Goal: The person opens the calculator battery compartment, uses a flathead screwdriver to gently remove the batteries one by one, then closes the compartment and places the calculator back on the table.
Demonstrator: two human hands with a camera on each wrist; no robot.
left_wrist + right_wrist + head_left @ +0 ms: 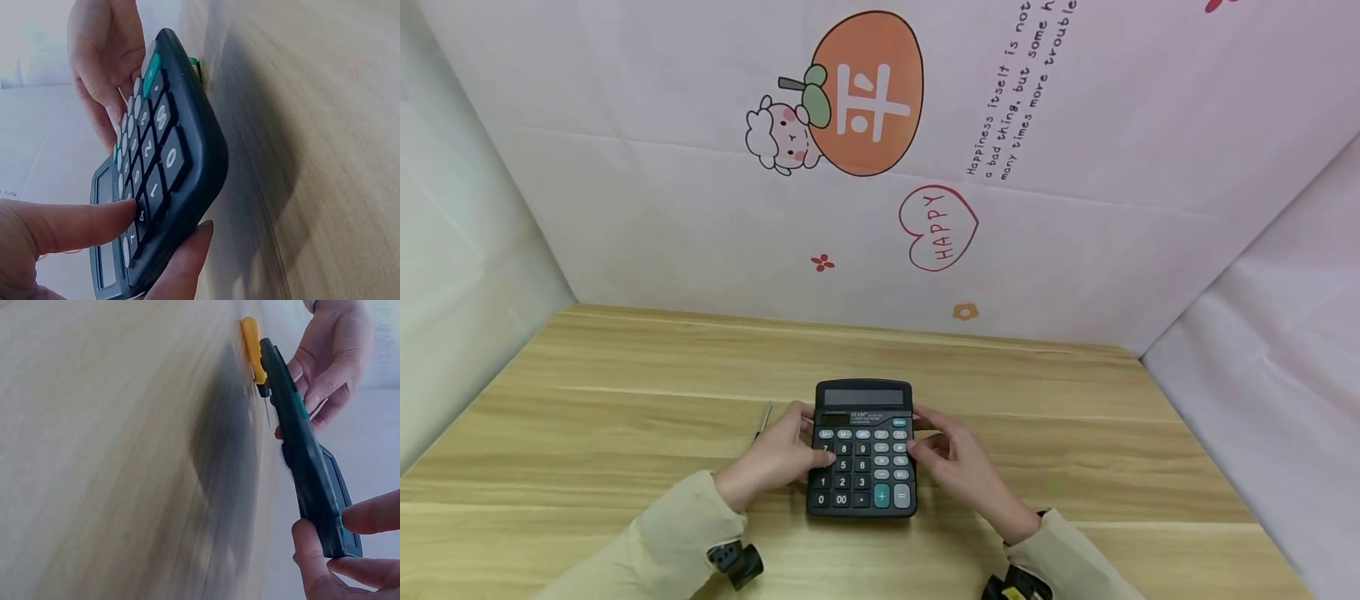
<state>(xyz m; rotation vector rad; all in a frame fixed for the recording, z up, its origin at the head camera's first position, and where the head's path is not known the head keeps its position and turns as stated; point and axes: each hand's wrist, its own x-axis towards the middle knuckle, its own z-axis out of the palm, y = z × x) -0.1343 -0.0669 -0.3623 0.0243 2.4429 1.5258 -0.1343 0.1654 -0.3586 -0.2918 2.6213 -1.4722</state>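
Observation:
A black desk calculator (852,423) is held above the wooden table, keys facing up and display at the far end. My left hand (781,452) grips its left edge, the thumb (94,225) over the keys near the 4 and a finger (184,265) underneath. On the opposite edge, my right hand (958,467) pinches the calculator, its thumb beside the keys at the right. From the right wrist view, the calculator (306,456) appears edge-on, with its shadow on the tabletop. Its underside is mostly hidden.
A screwdriver with a yellow handle (251,347) lies on the table; its metal shaft (765,415) shows beside my left hand. In the left wrist view, a small green and yellow thing (196,66) peeks out behind the calculator. A printed white backdrop (700,233) stands behind the table (1037,400).

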